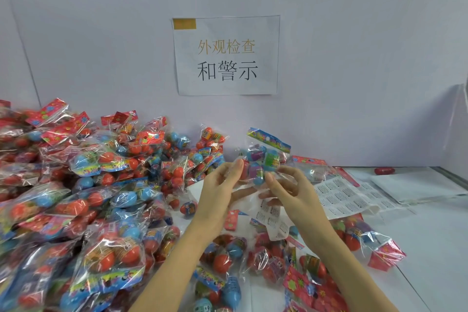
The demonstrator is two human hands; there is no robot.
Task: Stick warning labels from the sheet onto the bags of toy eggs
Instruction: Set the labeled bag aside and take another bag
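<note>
A bag of toy eggs is held up between both hands at the centre of the frame.

The bag (pixel 263 159) is pinched by the left hand (pixel 222 185) at its lower left edge and steadied by the right hand (pixel 288 187), whose fingertips are closed on the clear film — probably so a flat patch is offered for a label. Whether a label is already on a fingertip cannot be told. Just below the hands a label sheet (pixel 274 220) lies curled, and a second sheet (pixel 342 195) lies flat at right of centre, both within easy reach. Unlabelled stock, by the look of it, is heaped as a pile of bags (pixel 76 197) across the left of the frame — a wall sign (pixel 226 56) hangs above.
</note>
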